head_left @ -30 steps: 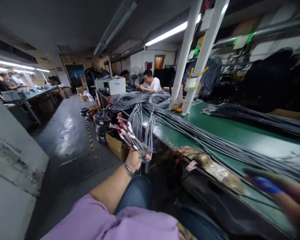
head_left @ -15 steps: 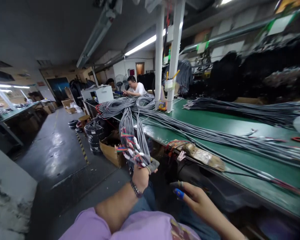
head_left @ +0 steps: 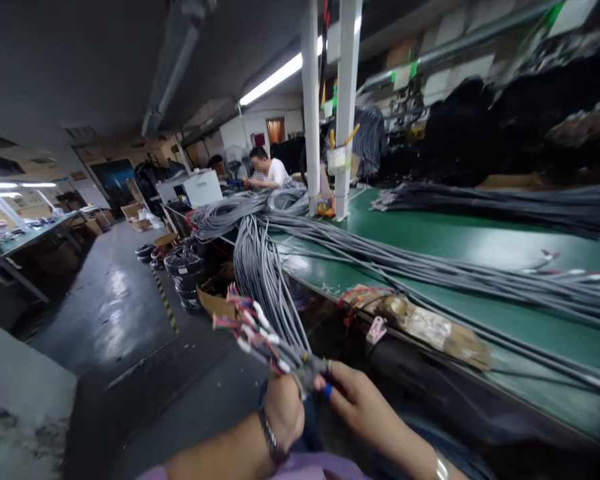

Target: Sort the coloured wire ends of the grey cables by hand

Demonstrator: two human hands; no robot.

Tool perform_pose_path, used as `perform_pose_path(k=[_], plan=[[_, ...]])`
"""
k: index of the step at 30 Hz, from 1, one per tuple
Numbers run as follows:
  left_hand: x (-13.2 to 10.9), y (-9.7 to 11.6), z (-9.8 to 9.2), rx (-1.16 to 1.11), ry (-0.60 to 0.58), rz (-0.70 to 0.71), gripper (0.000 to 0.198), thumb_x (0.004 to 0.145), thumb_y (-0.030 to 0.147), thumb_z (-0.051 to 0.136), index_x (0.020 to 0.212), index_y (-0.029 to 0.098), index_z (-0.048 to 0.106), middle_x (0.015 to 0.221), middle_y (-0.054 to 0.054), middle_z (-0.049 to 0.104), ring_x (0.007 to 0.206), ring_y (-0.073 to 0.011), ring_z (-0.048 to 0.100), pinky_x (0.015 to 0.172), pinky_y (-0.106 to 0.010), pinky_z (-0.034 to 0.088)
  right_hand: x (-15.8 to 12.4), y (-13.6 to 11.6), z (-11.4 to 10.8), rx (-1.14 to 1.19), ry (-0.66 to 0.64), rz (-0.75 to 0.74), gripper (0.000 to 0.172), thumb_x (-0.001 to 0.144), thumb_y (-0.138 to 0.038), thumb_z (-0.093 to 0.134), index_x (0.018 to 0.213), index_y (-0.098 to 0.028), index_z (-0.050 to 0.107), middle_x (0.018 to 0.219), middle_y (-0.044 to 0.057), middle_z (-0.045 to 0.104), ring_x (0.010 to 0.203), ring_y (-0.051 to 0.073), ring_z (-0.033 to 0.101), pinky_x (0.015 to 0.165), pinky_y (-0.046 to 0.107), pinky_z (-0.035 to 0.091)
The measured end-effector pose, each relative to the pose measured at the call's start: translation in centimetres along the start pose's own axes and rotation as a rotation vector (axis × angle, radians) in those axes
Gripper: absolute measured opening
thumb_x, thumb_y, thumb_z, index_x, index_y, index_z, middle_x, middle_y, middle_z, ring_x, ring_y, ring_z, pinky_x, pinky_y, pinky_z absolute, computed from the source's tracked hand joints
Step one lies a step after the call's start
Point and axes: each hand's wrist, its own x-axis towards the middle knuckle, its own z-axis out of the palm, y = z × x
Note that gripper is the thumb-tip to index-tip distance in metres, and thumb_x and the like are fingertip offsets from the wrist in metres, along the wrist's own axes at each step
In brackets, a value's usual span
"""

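My left hand (head_left: 284, 403) is wrapped round a bundle of grey cables (head_left: 265, 273), close to their ends. Stripped coloured wire ends (head_left: 245, 320) with white pieces among them stick out up and to the left of the fist. My right hand (head_left: 355, 397) meets the bundle from the right, its thumb and fingers closed on it beside the left fingers. Blue wrapping covers the right thumb tip. The fingertips partly hide one another. From my hands the cables run up to the green table (head_left: 420, 233).
Long grey cables (head_left: 390, 257) lie along the table, with coils (head_left: 230, 217) at its far end. A taped brown block (head_left: 425, 327) and a pink clip (head_left: 377, 330) sit at the near edge. White posts (head_left: 347, 113) rise from the table. A co-worker (head_left: 270, 170) sits beyond.
My right hand has come up and left from apart to close on the bundle. The left hand and cable ends have dropped lower, and the view has shifted slightly.
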Motion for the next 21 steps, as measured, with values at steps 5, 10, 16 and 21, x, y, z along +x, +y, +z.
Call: perform_pose_path(k=[5,10,16,21], plan=[[4.6,-0.3,2.3,-0.356,0.094,-0.193,0.026,0.066,0.035,0.066,0.053,0.017,0.052,0.049,0.002,0.049,0.051,-0.0099,0.049,0.058,-0.026,0.042,-0.4,3.6,1.7,-0.106,0.168,0.019,0.029,0.076,-0.018,0.051,0.105,-0.018,0.055,0.097,0.008,0.059,0.086,0.021,0.057,0.080,0.034,0.048],[5.3,-0.4,3.4,-0.448,0.080,-0.216,0.028,0.070,0.036,0.068,0.057,0.016,0.056,0.050,0.002,0.053,0.054,-0.0103,0.053,0.063,-0.026,0.044,0.0,5.1,2.4,-0.373,0.289,0.053,0.034,0.074,-0.018,0.056,0.108,-0.017,0.052,0.094,0.009,0.055,0.084,0.023,0.055,0.072,0.034,0.048],[4.1,0.4,2.6,-0.546,-0.090,-0.181,0.031,0.071,0.044,0.068,0.069,0.013,0.064,0.058,-0.001,0.057,0.071,-0.0168,0.060,0.076,-0.032,0.046,0.5,5.6,2.3,-0.488,0.297,-0.025,0.021,0.078,-0.018,0.054,0.100,-0.016,0.053,0.089,0.009,0.055,0.076,0.022,0.055,0.066,0.034,0.048],[3.4,1.2,1.4,-0.586,-0.112,-0.154,0.036,0.073,0.049,0.066,0.071,0.013,0.064,0.062,-0.001,0.056,0.078,-0.0181,0.060,0.086,-0.034,0.044,0.2,5.1,2.5,-0.382,0.324,-0.093,0.009,0.081,-0.016,0.051,0.089,-0.019,0.051,0.084,0.007,0.056,0.072,0.019,0.054,0.063,0.030,0.048]])
